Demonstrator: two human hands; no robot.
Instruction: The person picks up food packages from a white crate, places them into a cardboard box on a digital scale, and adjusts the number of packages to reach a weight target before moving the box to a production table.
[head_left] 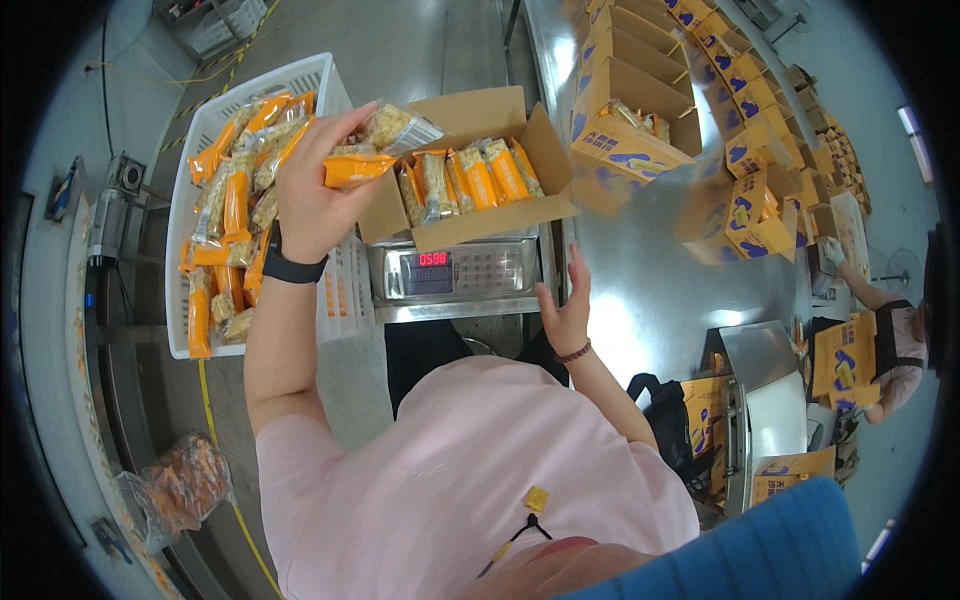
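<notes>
My left hand [318, 190], a dark band on its wrist, is closed around wrapped snack bars [360, 168] in orange and clear film. It is raised over the left side of an open cardboard carton [490, 229]. Inside the carton, several similar snack bars [478, 178] stand side by side. The carton rests on a metal weighing scale [455, 270] with a lit red display and a keypad. My right hand [568, 318] is empty with its fingers apart, just right of the scale's front corner. It wears a beaded bracelet.
A white plastic crate [183, 290] heaped with snack bars stands left of the scale. To the right runs a steel table [625, 290] bearing rows of yellow printed cartons [640, 145]. A co-worker [905, 345] holds a carton at far right. A clear bag [185, 485] lies lower left.
</notes>
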